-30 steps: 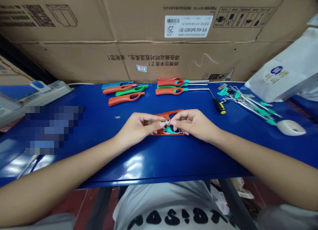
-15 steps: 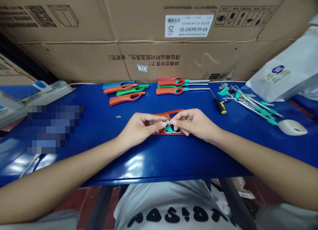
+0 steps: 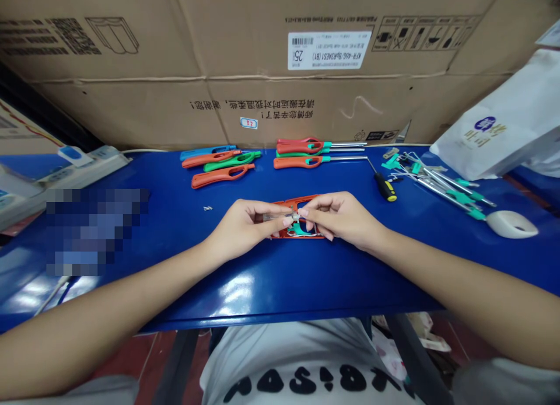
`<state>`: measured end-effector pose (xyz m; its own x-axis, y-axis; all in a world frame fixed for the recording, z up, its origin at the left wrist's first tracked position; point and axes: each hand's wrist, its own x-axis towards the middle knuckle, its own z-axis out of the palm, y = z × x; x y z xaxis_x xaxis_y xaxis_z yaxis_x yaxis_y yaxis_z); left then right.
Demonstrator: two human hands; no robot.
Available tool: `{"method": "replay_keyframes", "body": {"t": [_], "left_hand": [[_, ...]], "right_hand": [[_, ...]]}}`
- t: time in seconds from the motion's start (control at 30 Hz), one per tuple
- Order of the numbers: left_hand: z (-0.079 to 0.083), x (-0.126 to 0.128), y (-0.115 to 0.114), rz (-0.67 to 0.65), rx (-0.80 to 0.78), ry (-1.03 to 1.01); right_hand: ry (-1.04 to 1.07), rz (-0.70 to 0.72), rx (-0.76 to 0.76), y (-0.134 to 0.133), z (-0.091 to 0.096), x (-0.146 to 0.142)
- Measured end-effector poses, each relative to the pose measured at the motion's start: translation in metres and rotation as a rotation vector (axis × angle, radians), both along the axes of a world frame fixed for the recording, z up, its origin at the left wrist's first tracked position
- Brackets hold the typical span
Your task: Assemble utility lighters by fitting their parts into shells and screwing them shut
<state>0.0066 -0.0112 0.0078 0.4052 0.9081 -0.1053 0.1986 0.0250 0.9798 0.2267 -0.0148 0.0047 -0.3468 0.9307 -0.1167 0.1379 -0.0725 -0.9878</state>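
My left hand pinches a small clear lighter fuel tank between thumb and fingers, its pale end pointing right. At that pale end the fingertips of my right hand are closed; whatever sits between them is too small to make out. Beneath both hands an opened orange lighter casing lies on the blue table, partly covered by my fingers. Inside the casing show a teal trigger piece and thin white wires.
Several lighter handles lie at the back left, assembled lighters at back centre. A screwdriver, loose metal tubes and a cream-coloured oval object are to the right. Tiny screws lie left. Cardboard stands behind.
The camera view has shifted slightly. Both hands stay almost in the same place over the casing, with the fingertips moving only a little at the fuel tank's end.
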Motion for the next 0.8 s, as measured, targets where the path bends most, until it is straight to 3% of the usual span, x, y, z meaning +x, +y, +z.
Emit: {"method": "replay_keyframes", "body": {"t": [0.3, 0.8], "left_hand": [[0.0036, -0.0007, 0.001, 0.024, 0.02, 0.048], [0.0005, -0.0006, -0.0001, 0.042, 0.039, 0.018]], "right_hand": [[-0.04, -0.013, 0.058, 0.0003, 0.0027, 0.0003], [0.016, -0.012, -0.006, -0.0008, -0.0005, 0.0013]]}}
